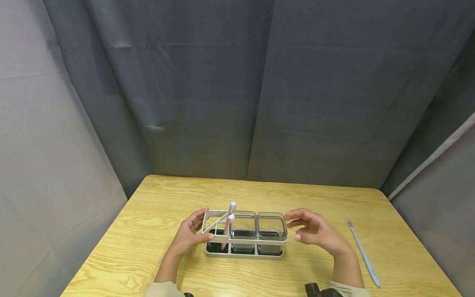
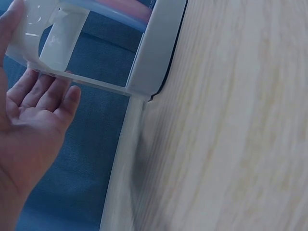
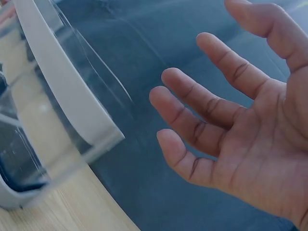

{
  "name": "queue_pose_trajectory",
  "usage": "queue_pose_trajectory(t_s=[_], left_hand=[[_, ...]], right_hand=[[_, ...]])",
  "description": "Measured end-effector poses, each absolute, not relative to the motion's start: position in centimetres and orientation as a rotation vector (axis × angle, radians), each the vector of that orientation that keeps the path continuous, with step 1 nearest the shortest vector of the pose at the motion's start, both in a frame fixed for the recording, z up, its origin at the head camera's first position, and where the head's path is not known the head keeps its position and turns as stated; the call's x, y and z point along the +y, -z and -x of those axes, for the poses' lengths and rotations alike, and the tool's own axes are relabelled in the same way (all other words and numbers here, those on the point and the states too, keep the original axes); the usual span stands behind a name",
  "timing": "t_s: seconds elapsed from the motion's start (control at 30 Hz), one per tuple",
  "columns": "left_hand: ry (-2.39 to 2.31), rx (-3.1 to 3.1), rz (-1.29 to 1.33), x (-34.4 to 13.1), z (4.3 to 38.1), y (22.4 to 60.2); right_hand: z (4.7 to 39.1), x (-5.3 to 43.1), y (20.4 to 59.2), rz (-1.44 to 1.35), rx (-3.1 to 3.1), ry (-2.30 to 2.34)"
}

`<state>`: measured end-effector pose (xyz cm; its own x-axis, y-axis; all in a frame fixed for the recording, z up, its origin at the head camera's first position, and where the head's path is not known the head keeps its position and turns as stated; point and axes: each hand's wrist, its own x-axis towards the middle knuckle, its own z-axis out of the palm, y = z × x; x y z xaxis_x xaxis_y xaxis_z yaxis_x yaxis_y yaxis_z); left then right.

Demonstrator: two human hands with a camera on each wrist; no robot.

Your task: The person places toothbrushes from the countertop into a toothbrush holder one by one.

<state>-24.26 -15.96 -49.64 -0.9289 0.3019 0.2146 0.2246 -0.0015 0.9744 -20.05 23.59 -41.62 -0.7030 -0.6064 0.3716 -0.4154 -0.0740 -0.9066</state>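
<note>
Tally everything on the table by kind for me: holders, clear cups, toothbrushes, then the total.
Holder: 1
Clear cups: 2 (middle cup and right-end cup, both in the holder)
Toothbrushes: 3 (pink toothbrush and pale toothbrush in the holder; blue toothbrush on the table)
Total: 6
</note>
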Motion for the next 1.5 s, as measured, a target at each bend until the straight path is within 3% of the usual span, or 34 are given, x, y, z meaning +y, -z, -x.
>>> queue_pose_trajectory(t_s=[0.47, 0.8, 1.03, 1.5], left_hand=[[-2.114, 2.130, -0.615, -15.9, 23.8, 48.8], [-2.107, 2.135, -0.618, -15.4, 22.9, 47.3], [-2.119, 2.146, -0.608, -15.9, 24.1, 49.4], [-2.127, 2.164, -0.598, -15.8, 24.2, 49.7]], right_hand=[[19.4, 27.3, 42.2, 1.010, 2.207, 1.878], [18.7, 29.7, 42.8, 0.722, 2.364, 1.822], [18.5, 31.6, 43.2, 0.676, 2.413, 1.808], [18.0, 36.0, 43.8, 0.549, 2.481, 1.725]])
